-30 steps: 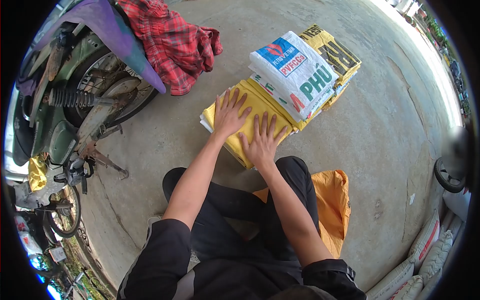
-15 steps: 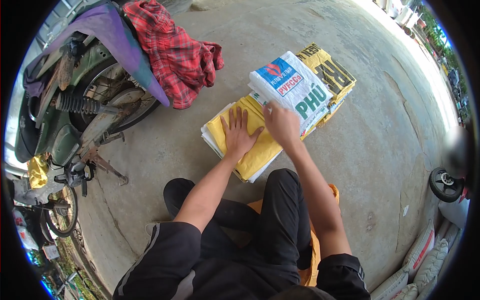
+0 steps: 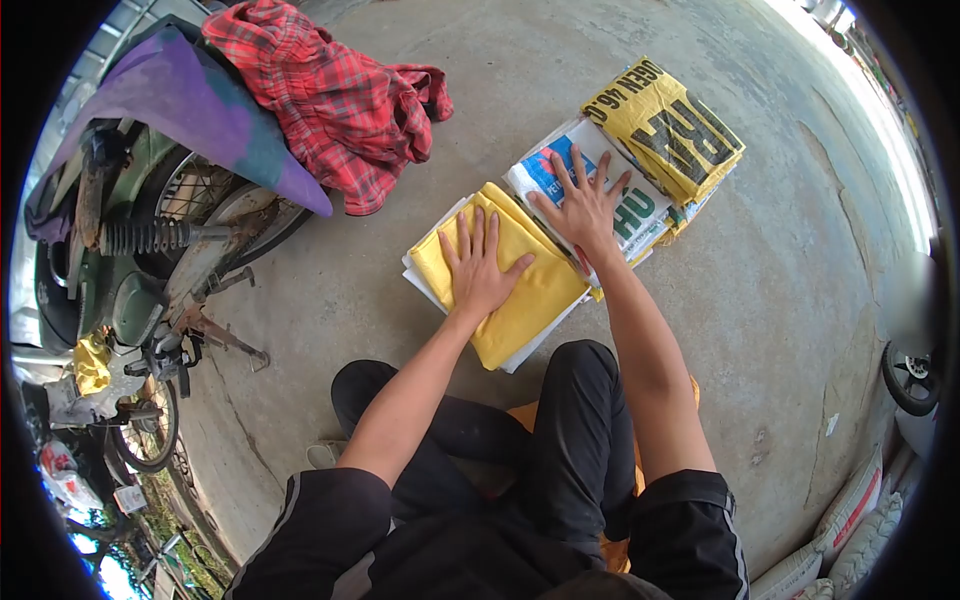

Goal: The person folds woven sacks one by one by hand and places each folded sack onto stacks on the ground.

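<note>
My left hand [image 3: 481, 272] lies flat with spread fingers on a folded yellow sack [image 3: 530, 290], which tops a stack with white edges showing beneath. To the right, my right hand [image 3: 585, 212] rests, fingers apart, on a folded white sack [image 3: 648, 200] printed in blue and green. Beyond it is a pile of folded yellow sacks [image 3: 680, 140] with large black letters. The three piles sit side by side in a slanting row on the floor. Neither hand grips anything.
A motorbike [image 3: 150, 240] stands at the left, a purple cloth [image 3: 190, 100] and a red plaid shirt [image 3: 340, 110] draped over it. Filled white sacks [image 3: 850, 520] lie at the lower right, near a wheel [image 3: 908, 378]. Concrete floor [image 3: 760, 330] surrounds the piles. Orange material shows under my leg.
My right hand has gone from closed at the white sack's near edge to spread flat on top. The white sack now lies lower, off the black-lettered pile. My left hand stays on the yellow sack.
</note>
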Demonstrator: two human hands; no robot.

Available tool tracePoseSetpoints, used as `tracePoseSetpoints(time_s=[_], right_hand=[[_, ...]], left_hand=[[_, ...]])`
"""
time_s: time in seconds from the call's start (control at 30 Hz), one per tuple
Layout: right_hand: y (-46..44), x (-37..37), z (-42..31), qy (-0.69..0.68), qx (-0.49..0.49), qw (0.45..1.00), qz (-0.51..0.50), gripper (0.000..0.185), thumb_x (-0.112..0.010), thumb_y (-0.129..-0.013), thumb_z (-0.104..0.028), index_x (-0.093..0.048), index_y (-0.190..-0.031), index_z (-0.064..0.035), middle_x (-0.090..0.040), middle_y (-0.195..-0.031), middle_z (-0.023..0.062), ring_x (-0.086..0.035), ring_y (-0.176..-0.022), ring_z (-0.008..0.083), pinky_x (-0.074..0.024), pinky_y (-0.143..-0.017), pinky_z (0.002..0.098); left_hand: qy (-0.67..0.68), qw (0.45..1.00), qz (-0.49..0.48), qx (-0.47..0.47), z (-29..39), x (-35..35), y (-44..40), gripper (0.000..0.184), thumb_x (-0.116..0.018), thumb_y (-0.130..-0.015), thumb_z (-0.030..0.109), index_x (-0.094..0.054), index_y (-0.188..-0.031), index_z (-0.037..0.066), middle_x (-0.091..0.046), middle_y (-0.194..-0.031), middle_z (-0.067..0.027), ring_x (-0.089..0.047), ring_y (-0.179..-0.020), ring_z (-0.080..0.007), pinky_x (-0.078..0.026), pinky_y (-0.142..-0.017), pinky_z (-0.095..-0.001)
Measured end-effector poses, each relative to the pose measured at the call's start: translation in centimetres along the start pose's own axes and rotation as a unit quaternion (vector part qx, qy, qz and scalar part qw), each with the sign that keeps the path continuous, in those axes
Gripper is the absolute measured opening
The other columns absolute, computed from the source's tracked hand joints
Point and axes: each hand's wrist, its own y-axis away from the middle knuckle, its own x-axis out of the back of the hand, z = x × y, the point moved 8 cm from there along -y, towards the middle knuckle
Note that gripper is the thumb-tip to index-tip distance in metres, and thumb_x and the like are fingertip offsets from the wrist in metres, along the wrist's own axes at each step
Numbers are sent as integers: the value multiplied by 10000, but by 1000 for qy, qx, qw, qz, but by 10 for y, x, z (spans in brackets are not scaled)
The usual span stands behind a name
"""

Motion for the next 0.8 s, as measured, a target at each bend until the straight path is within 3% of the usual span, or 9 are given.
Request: tracePoseSetpoints(time_s=[0.03,0.13,0.33,0.43,0.5,0.8], right_hand=[[4,-3,2,-13,-8,1000,2,776,-396,-870,-750,-461,-1468,-259,-293,-1592,95,-60,-1461,512,93,-1052,774],[3,-16,6,-20,-14,1000,16,787,-407,-864,-752,-462,-1468,-251,-291,-1592,103,-31,-1462,517,107,-1049,771],[1,-9,2,-24,-11,1000,11,773,-403,-874,-742,-471,-1461,-244,-304,-1586,109,-26,-1461,518,110,-1048,769],[1,-19,3,-11,-26,998,-50,786,-372,-886,-755,-397,-1504,-270,-267,-1603,106,3,-1469,504,124,-1049,759],[1,-14,5,-30,-13,999,9,760,-409,-879,-729,-471,-1460,-244,-317,-1578,113,-49,-1460,513,97,-1051,771],[-1,-8,2,-37,-17,999,6,765,-378,-884,-739,-474,-1461,-245,-298,-1587,105,-4,-1461,516,117,-1044,774]], left_hand=[[-2,1000,-5,-5,2,-1,2,921,-367,-896,746,-302,-1532,83,-178,-1618,-169,-49,-1502,-395,72,-1137,-657],[-12,999,-22,-43,15,-1,-1,757,-426,-894,723,-385,-1511,286,-123,-1624,-195,11,-1482,-472,128,-1064,-728],[22,997,-47,-61,25,-4,-15,832,-471,-849,759,-421,-1496,237,-131,-1621,-199,33,-1486,-459,140,-1069,-713],[16,999,-44,-25,18,-1,-9,850,-478,-846,759,-424,-1494,210,-137,-1620,-203,27,-1490,-450,130,-1077,-705],[9,999,-45,9,18,-1,-2,857,-482,-846,757,-424,-1494,199,-140,-1619,-206,23,-1492,-445,124,-1080,-701],[-5,1000,6,-10,20,-2,-6,812,-537,-849,711,-454,-1471,194,-189,-1601,-213,-34,-1484,-460,88,-1090,-703]])
